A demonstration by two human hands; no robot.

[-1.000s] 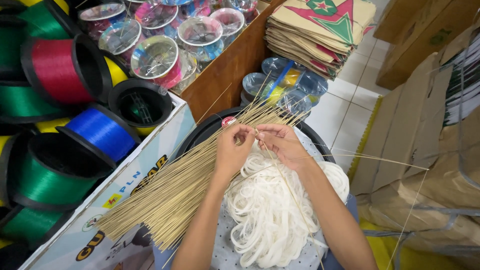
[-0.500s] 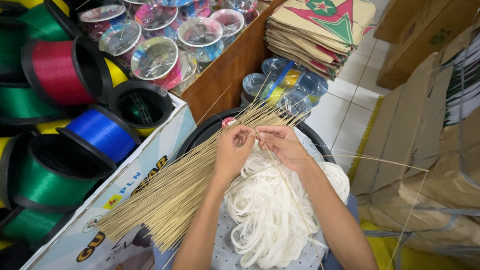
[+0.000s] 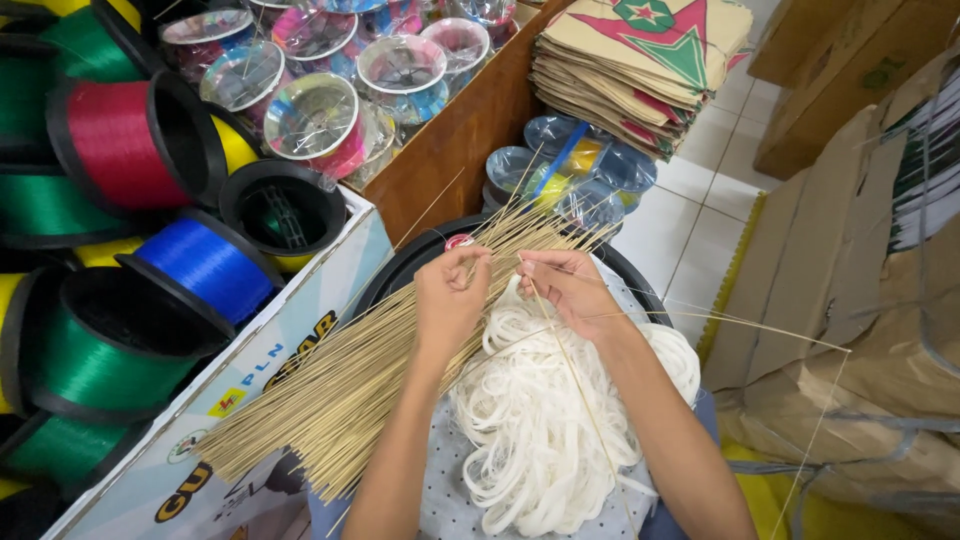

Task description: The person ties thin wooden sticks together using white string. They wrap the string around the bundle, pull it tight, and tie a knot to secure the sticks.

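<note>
A thick bundle of thin bamboo sticks [image 3: 340, 380] lies slantwise over my lap and a round black tub [image 3: 400, 270]. My left hand [image 3: 452, 300] rests on the bundle's upper end, fingers pinched on a stick. My right hand [image 3: 565, 290] pinches a single thin stick [image 3: 575, 370] that runs down toward me. Another thin stick [image 3: 740, 325] reaches out to the right. Below both hands sits a heap of white string loops [image 3: 550, 420].
A cardboard box [image 3: 280, 340] at left holds big spools of red, blue and green line [image 3: 205, 265]. Clear plastic reels [image 3: 320, 115] fill a wooden bin behind. Folded paper kites [image 3: 640, 60] are stacked at top; cardboard packages [image 3: 850, 330] lean at right.
Both hands have stayed at the bundle's upper end, with only small finger movements on the sticks.
</note>
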